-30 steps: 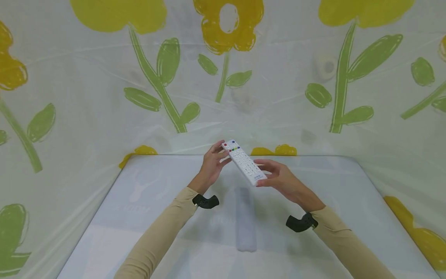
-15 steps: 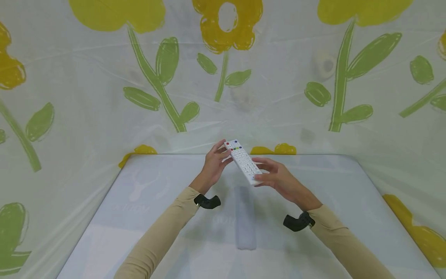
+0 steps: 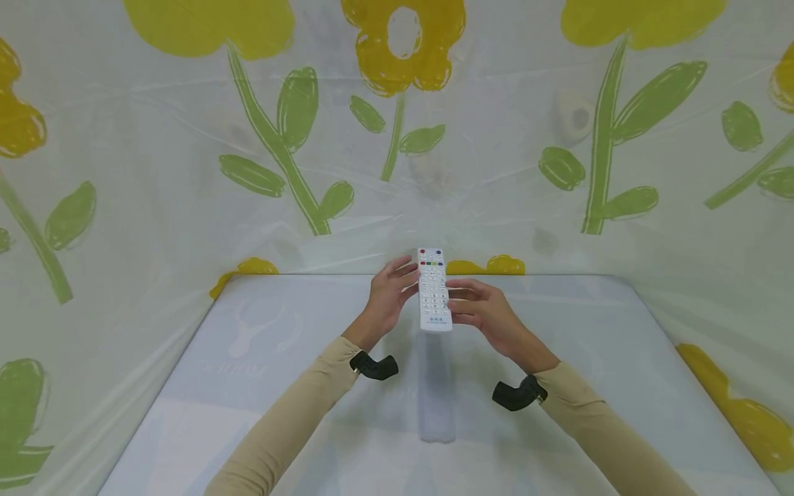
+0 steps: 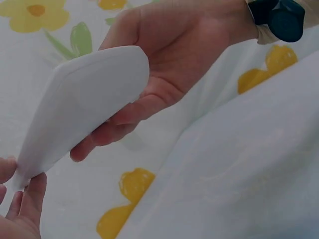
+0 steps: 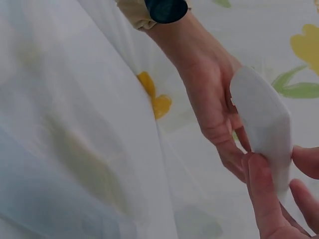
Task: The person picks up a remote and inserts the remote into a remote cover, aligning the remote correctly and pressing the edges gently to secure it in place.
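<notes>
A white remote control [image 3: 434,296], its button face toward the head camera, is held up over the far part of the table, roughly upright in that view. My left hand [image 3: 387,300] holds its left edge near the upper end. On the opposite edge, lower down, are the fingers of my right hand [image 3: 490,313]. In the left wrist view the remote's plain back [image 4: 94,94] shows, with my left fingers [image 4: 34,199] pinching one end. The right wrist view has my right fingers [image 5: 264,189] pinching the remote [image 5: 261,114] on both sides.
A long translucent strip [image 3: 437,393], perhaps a plastic sleeve, lies on the pale table [image 3: 279,413] below the remote. Behind the table hangs a white cloth [image 3: 490,172] printed with yellow flowers. Black devices [image 3: 374,366] are strapped to both wrists.
The remote has turned from a slant to nearly straight up and down in the head view. Both hands have shifted slightly inward with it, and the right fingers have moved along its edge.
</notes>
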`<control>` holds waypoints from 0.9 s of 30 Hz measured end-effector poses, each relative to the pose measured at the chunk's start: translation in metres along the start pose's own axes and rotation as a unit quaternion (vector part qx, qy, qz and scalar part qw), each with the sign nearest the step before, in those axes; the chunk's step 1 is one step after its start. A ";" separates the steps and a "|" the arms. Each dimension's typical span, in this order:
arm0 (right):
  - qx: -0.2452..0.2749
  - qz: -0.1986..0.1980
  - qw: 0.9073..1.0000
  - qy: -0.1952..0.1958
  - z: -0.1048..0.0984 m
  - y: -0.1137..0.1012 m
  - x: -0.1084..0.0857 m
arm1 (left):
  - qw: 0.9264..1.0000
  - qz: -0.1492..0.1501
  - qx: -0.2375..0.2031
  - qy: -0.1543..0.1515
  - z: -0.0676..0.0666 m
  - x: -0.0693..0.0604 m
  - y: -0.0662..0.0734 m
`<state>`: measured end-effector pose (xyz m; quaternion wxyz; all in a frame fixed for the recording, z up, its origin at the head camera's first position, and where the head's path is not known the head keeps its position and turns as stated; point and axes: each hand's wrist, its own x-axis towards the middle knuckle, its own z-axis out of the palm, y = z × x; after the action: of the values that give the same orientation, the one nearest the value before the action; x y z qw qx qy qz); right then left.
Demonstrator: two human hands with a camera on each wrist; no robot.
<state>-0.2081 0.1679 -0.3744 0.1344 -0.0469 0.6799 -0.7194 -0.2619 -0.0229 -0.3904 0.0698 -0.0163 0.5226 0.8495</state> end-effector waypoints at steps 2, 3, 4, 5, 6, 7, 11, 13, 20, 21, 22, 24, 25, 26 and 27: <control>-0.007 -0.005 1.000 0.012 0.003 0.000 0.001 | 1.000 0.001 0.006 0.002 0.001 -0.002 0.000; -0.010 -0.007 1.000 0.018 0.004 -0.001 0.001 | 1.000 0.001 0.010 0.002 0.001 -0.003 0.000; -0.013 -0.010 1.000 0.022 0.005 -0.001 0.001 | 1.000 0.000 0.016 0.002 0.002 -0.004 0.000; -0.015 -0.013 1.000 0.024 0.006 -0.001 0.001 | 1.000 -0.001 0.022 0.001 0.002 -0.006 0.000; -0.015 -0.016 0.999 0.026 0.006 -0.002 0.001 | 1.000 -0.002 0.026 0.000 0.002 -0.007 0.000; -0.018 -0.020 0.999 0.025 0.007 -0.002 0.002 | 0.999 -0.004 0.031 -0.001 0.002 -0.009 0.000; -0.017 -0.024 0.999 0.026 0.006 -0.002 0.004 | 0.999 -0.002 0.051 -0.008 0.001 -0.014 0.000; -0.018 -0.027 0.999 0.026 0.006 -0.003 0.005 | 0.998 0.002 0.064 -0.013 0.001 -0.016 -0.001; -0.018 -0.040 0.999 0.026 0.003 -0.004 0.006 | 0.992 0.030 0.114 -0.039 -0.002 -0.021 -0.003; -0.017 -0.042 0.999 0.025 0.002 -0.004 0.007 | 0.991 0.033 0.121 -0.043 -0.002 -0.022 -0.003; -0.015 -0.044 0.999 0.025 0.002 -0.004 0.007 | 0.990 0.036 0.129 -0.048 -0.001 -0.026 0.000; -0.007 -0.046 0.999 0.027 0.000 -0.005 0.008 | 0.985 0.053 0.152 -0.057 -0.001 -0.028 0.000; -0.003 -0.048 0.998 0.029 -0.001 -0.005 0.008 | 0.982 0.065 0.164 -0.062 -0.001 -0.029 0.000; 0.000 -0.050 0.998 0.032 -0.001 -0.005 0.009 | 0.979 0.077 0.175 -0.066 -0.001 -0.030 0.000; 0.002 -0.052 0.998 0.035 -0.002 -0.005 0.009 | 0.975 0.092 0.188 -0.071 0.000 -0.031 0.000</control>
<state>-0.2178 0.1676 -0.3702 0.0729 -0.0561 0.6794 -0.7280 -0.2309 -0.0266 -0.3871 0.0297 0.1057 0.6660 0.7378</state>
